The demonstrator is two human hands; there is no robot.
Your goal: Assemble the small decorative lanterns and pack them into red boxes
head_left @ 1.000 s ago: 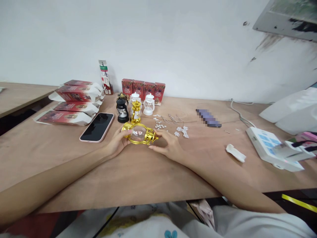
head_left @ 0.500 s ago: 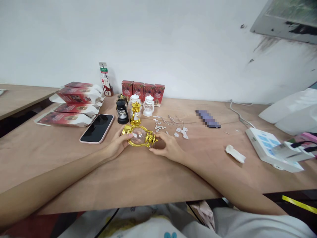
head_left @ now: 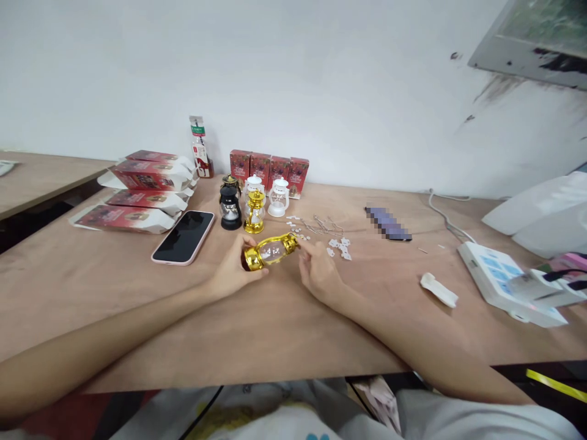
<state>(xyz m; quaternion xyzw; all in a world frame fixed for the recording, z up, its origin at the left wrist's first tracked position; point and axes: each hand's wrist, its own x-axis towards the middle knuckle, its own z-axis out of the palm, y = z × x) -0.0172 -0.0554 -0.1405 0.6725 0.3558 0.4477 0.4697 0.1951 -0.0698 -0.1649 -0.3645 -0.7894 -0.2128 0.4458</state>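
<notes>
My left hand (head_left: pixel 236 269) is closed around the base of a small gold lantern (head_left: pixel 273 250) with a clear globe, tipped on its side above the table with its top to the right. At that top, the index fingertip of my right hand (head_left: pixel 320 269) meets the cap. The other right fingers are curled in, and anything between them is hidden. Behind stand a second gold lantern (head_left: pixel 254 212), a black lantern (head_left: pixel 230 209), a white lantern (head_left: pixel 278 198), another white one and a dark bronze-topped one. Small white discs (head_left: pixel 300 234) and thin metal wires (head_left: pixel 323 226) lie beyond my hands.
Flattened red boxes (head_left: pixel 137 198) are stacked at left, near a phone (head_left: pixel 183 238). Several upright red boxes (head_left: pixel 299 177) stand by the wall. White cut pieces (head_left: pixel 340 247), a blurred purple item (head_left: pixel 388 223), a crumpled white strip (head_left: pixel 439 289) and a power strip (head_left: pixel 495 275) lie rightward.
The lantern has moved slightly right and tilted, its top end now higher. My left hand has shifted to its base. My right fingers have gone from spread around the cap to curled.
</notes>
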